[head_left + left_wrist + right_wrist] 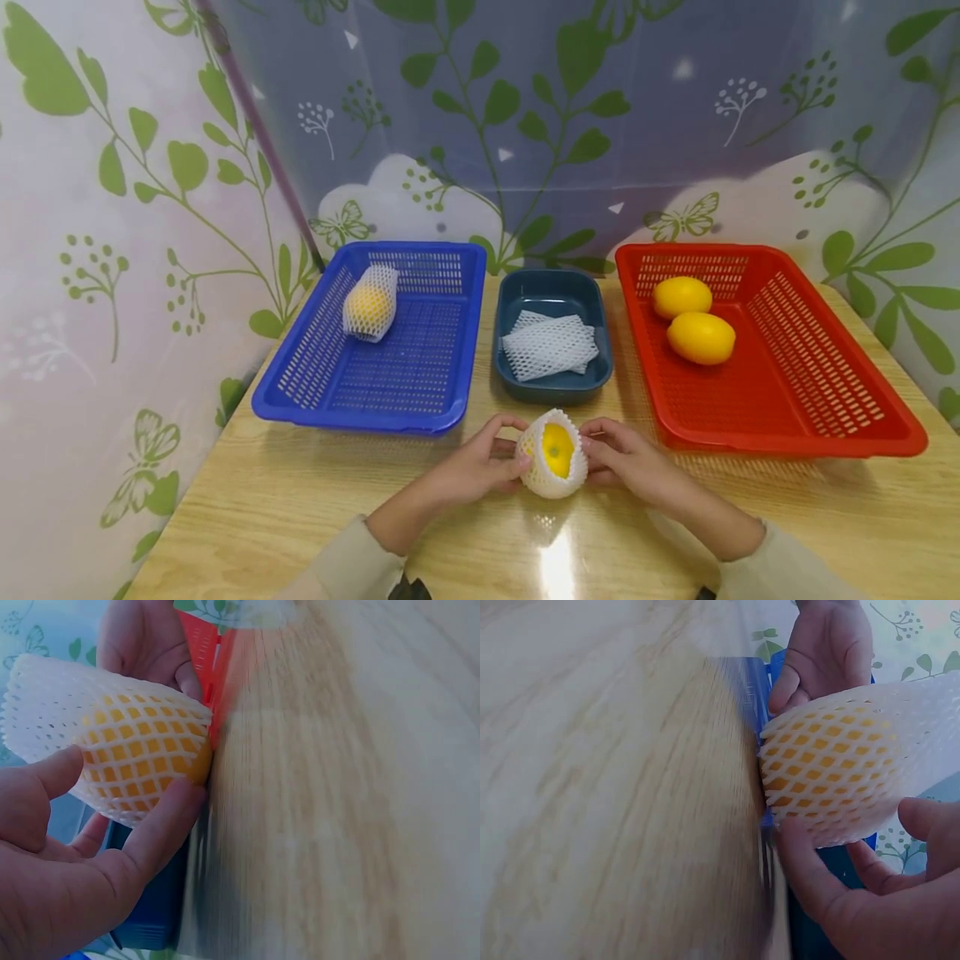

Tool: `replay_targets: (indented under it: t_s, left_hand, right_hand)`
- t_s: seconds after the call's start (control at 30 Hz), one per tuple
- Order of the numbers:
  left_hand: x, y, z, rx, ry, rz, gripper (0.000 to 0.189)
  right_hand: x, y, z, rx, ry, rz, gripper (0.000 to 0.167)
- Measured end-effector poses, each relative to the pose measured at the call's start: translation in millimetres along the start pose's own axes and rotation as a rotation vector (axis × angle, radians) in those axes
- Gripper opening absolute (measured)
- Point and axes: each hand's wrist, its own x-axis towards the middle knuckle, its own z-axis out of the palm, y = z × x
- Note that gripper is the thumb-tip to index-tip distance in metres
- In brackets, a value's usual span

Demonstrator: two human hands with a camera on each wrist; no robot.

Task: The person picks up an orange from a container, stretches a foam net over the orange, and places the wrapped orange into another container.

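Between my two hands is a smooth yellow fruit, oval like a lemon or mango, inside a white foam net sleeve. The sleeve's open end faces up and shows the fruit's top. My left hand grips it from the left, with the thumb and fingers on the netting. From the other side, my right hand holds it with curled fingers and thumb, close up in the right wrist view around the net sleeve. The fruit is held just above or on the wooden table; which one I cannot tell.
A blue basket at the left holds one netted yellow fruit. The dark teal tray in the middle holds flat white foam nets. Two bare yellow fruits lie in the red basket at the right.
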Motion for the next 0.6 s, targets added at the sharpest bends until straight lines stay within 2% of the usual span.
replay_targets:
  t_s: [0.33,0.47,0.6]
  left_hand:
    - [5.8,-3.0,-0.6,-0.016,0.006,0.025,0.047]
    - [4.6,0.9,0.5,-0.027,0.015,0.065,0.048]
    - [4.2,5.0,2.7,-0.040,0.047,0.096,0.047]
  right_hand:
    - [-0.2,1.9,-2.1,0.118,-0.053,0.040,0.041]
    - [-1.7,-0.9,-2.4,0.188,-0.060,0.057,0.040]
    - [-3.9,-6.5,-0.1,0.288,-0.059,0.062,0.033]
